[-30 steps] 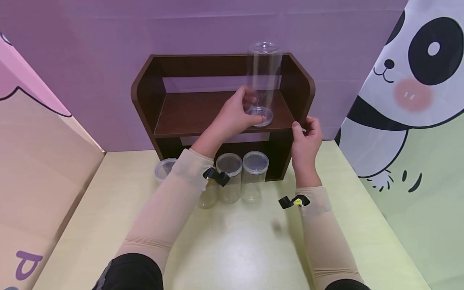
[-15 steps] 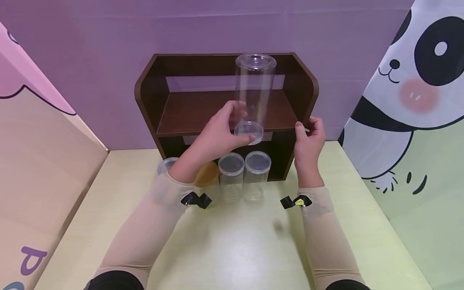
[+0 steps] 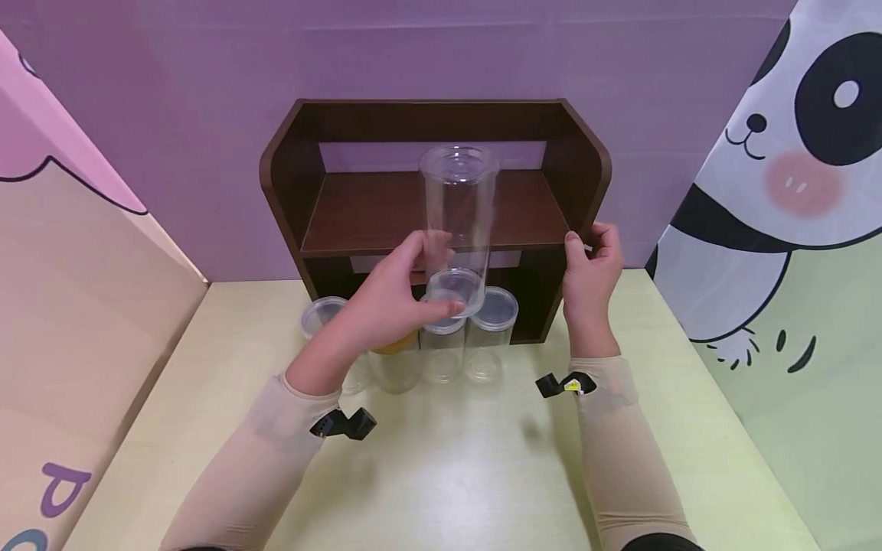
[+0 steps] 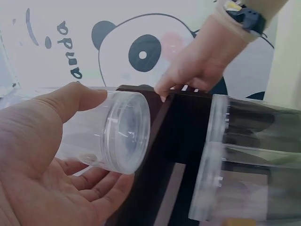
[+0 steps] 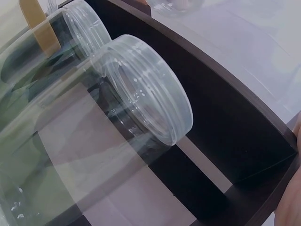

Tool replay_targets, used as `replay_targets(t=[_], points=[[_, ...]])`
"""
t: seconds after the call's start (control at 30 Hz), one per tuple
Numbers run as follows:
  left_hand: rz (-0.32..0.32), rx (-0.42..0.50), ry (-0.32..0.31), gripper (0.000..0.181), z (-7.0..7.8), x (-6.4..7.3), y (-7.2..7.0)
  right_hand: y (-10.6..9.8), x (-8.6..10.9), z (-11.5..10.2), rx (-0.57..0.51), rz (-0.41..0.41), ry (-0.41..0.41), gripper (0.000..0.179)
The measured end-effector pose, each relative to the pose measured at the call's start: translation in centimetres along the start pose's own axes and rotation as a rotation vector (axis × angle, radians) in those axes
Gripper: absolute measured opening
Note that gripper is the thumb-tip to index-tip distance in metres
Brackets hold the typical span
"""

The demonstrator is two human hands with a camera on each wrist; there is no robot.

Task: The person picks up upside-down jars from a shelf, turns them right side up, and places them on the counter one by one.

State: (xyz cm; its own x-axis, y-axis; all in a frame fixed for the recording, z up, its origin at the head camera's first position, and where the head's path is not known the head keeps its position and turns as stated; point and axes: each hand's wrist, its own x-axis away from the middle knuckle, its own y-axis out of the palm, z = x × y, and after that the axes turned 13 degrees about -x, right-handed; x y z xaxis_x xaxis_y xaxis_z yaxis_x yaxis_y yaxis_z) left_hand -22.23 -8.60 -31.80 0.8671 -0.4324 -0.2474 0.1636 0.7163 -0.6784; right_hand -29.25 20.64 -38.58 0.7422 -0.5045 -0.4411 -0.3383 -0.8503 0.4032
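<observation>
My left hand (image 3: 389,302) grips a tall clear plastic jar (image 3: 475,207) low down, thumb across its near side. The jar stands inverted in the air, its lid (image 4: 129,134) facing down. It is in front of the brown shelf unit (image 3: 386,214) and overlaps the standing jars below it in the head view. At the shelf's right side, my right hand (image 3: 592,275) pinches the side panel's front edge near the middle board, with the thumb in front. In the right wrist view only a strip of that hand (image 5: 289,197) shows.
Several lidded clear jars stand in a row on the pale table (image 3: 441,474) before the shelf's lower level; one has a gold-coloured lid (image 3: 396,344). A purple backdrop (image 3: 172,153) hangs behind, and a panda-printed panel (image 3: 744,229) borders the right side.
My left hand has brought the inverted jar from above the upper shelf board down, left and towards me. The right hand keeps its hold on the side panel.
</observation>
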Motion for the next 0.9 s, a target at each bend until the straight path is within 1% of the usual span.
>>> replay_targets(t=[0.1, 0.17, 0.3, 0.4, 0.57, 0.7, 0.77, 0.9], points=[[0.017, 0.0, 0.025, 0.055, -0.5, 0.8, 0.4, -0.1, -0.1, 0.1, -0.006, -0.003, -0.005, 0.008], [0.027, 0.009, 0.034, 0.054, -0.9, 1.4, 0.6, -0.1, -0.1, 0.2, -0.012, -0.005, -0.011, 0.007], [0.034, 0.031, 0.03, 0.054, -1.4, 2.6, 1.1, -0.1, -0.2, 0.3, -0.018, -0.013, -0.021, 0.008], [0.035, 0.034, 0.022, 0.059, -1.8, 3.5, 1.4, -0.2, -0.2, 0.2, -0.012, -0.02, -0.018, 0.009], [0.045, 0.019, 0.02, 0.084, -2.3, 4.9, 1.8, -0.2, 0.0, -0.1, 0.002, -0.03, 0.008, 0.009], [0.035, 0.045, 0.006, 0.088, -2.8, 5.9, 2.3, -0.3, 0.1, -0.3, 0.012, -0.032, 0.013, 0.007], [0.027, 0.05, 0.003, 0.088, -2.9, 6.4, 2.5, -0.4, 0.1, -0.4, 0.009, -0.032, 0.003, 0.006], [0.025, 0.045, 0.014, 0.089, -3.4, 7.1, 3.0, -0.5, 0.0, -0.4, 0.009, -0.035, -0.013, 0.006]])
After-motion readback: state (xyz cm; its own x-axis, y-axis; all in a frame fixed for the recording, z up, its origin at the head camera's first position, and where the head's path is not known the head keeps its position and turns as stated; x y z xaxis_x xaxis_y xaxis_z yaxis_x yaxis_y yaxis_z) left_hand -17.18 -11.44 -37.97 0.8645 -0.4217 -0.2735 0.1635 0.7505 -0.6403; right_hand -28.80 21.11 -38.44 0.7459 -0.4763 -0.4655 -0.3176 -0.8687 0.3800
